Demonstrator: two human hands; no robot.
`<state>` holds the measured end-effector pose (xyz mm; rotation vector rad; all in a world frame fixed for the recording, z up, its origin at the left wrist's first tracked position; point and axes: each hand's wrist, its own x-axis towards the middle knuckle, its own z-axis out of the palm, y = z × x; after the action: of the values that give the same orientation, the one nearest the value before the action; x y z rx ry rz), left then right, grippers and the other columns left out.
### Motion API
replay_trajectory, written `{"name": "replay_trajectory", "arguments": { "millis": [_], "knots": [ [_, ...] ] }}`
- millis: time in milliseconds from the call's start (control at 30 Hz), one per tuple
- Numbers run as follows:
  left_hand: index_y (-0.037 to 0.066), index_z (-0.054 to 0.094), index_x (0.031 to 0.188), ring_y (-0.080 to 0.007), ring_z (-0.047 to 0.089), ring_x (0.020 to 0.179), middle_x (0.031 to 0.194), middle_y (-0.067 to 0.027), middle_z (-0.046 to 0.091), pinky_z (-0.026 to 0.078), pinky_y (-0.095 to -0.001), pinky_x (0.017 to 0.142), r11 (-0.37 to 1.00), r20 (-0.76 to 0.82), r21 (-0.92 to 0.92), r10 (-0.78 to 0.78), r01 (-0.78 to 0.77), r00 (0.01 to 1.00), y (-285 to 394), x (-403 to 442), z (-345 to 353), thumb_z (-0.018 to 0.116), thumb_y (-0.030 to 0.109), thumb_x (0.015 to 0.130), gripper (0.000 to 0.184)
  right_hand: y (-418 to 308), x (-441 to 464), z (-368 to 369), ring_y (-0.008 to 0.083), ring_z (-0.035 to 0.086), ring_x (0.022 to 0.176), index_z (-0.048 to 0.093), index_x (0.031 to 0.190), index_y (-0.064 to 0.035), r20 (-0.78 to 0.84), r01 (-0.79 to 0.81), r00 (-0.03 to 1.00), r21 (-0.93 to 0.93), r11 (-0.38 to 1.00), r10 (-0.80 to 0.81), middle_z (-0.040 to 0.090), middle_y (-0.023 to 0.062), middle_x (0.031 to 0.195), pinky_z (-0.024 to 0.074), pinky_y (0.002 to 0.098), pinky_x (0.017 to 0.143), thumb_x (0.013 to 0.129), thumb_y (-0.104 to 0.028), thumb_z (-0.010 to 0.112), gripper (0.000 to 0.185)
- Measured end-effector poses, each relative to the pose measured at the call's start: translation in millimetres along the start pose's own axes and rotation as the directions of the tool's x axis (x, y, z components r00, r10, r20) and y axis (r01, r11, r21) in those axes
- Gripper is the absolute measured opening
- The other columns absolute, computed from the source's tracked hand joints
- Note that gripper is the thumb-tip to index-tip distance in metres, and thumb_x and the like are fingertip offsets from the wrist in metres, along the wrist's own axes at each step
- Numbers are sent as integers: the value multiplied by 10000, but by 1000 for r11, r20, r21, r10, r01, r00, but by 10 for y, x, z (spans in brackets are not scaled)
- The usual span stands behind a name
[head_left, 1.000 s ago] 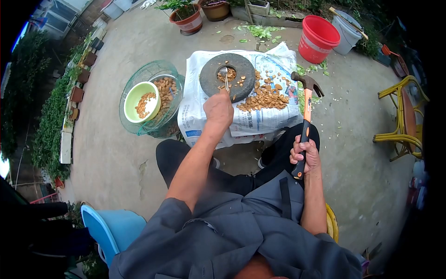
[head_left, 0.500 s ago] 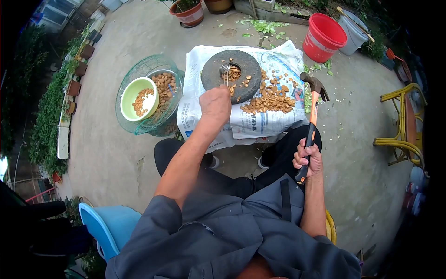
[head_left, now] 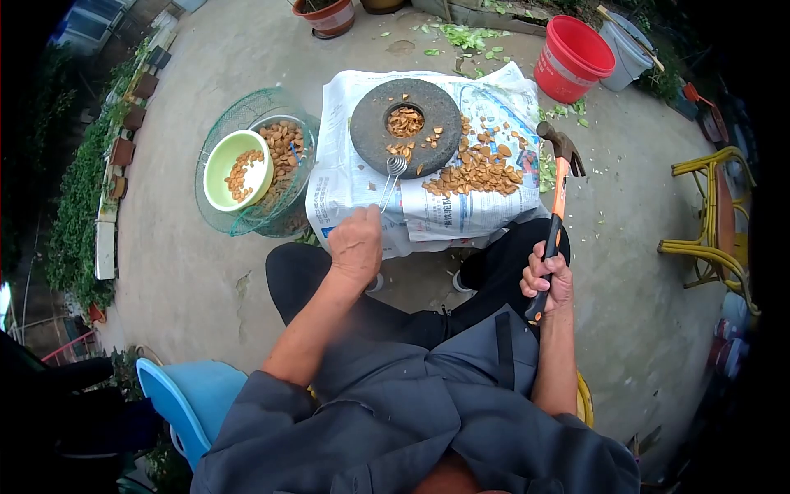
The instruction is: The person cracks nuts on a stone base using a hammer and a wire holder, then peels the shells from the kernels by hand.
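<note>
My left hand [head_left: 355,245] is closed on the handle of a metal tool with a coiled wire head [head_left: 396,167], held over the newspaper [head_left: 346,185] at the near edge of a round grey stone [head_left: 370,144]. Shell pieces [head_left: 405,122] fill the stone's central hole, and some lie on its near rim. Right of the stone spreads a pile of brown shells [head_left: 477,174]. My right hand [head_left: 547,282] grips the black and orange handle of a hammer [head_left: 559,191], its head up, above my right knee.
A green bowl [head_left: 211,174] with kernels sits in a green net basket [head_left: 216,140] beside brown nuts [head_left: 284,152]. Red bucket [head_left: 568,66] and grey bucket [head_left: 623,53] stand at the back right, a yellow-framed chair [head_left: 699,247] at the right, a blue chair [head_left: 197,399] at the lower left.
My left hand has drawn back toward me and left, bringing the coiled tool out of the stone's hole to its near edge. Some pieces now lie on the near rim. My right hand still holds the hammer.
</note>
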<state>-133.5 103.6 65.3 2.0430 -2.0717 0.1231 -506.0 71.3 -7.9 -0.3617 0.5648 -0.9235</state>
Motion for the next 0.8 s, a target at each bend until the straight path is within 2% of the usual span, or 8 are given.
{"name": "replay_trajectory", "arguments": {
  "millis": [67,167,300,400,433,567,700,800],
  "knots": [
    [42,570,855,-343,668,692,791,-152,622,533,-437,584,999,70,45,-32,29,997,10,153,5,594,2,741,123,7,3,-25,103,436,464,513,1007,-9,-6,0,1000,4,1000,0,368,-9,612,454,325,437,849,-86,598,195],
    [31,605,846,-330,690,713,822,-155,648,555,-421,604,994,90,111,0,-10,996,21,501,11,612,4,737,113,17,23,-13,103,436,465,513,1008,-11,-3,-10,1000,17,1000,10,370,-10,613,456,326,438,847,-85,597,196],
    [40,596,798,-369,668,704,806,-163,648,524,-455,602,995,-40,94,-23,26,999,5,832,-32,574,18,776,38,51,55,-57,107,443,468,521,994,-16,30,-28,999,76,997,26,373,-9,609,460,328,441,841,-83,600,184],
    [41,604,779,-330,678,697,806,-157,633,544,-421,591,996,-92,91,-19,28,996,77,718,-266,614,23,746,39,27,20,-5,110,450,470,530,985,-20,37,-35,999,49,998,33,374,-8,605,460,328,443,837,-86,604,179],
    [55,592,756,-333,655,681,781,-146,608,513,-440,574,996,-120,83,-19,29,993,64,617,-248,631,81,804,67,7,4,38,110,451,470,532,986,-20,24,-27,999,15,1000,27,375,-8,605,459,328,443,836,-88,604,180],
    [71,620,824,-357,611,651,753,-135,575,474,-457,570,993,-99,-23,-115,114,988,37,199,-232,591,226,950,202,7,-19,-19,109,450,470,537,988,-22,4,-8,1000,5,1000,8,378,-8,609,460,330,445,839,-90,601,176],
    [66,628,829,-370,617,668,758,-139,589,480,-466,586,992,-114,-41,-127,123,985,-22,6,-47,594,222,948,198,14,-19,-119,106,446,471,535,996,-26,7,2,1000,51,999,-3,379,-10,614,458,331,449,844,-88,594,175],
    [53,624,799,-374,645,686,778,-146,623,499,-473,604,988,-52,-24,-152,151,987,26,66,-30,615,210,924,201,22,-14,-137,104,444,473,532,1000,-29,3,0,1000,93,996,0,376,-14,615,456,332,450,846,-88,593,176]
  ]
}}
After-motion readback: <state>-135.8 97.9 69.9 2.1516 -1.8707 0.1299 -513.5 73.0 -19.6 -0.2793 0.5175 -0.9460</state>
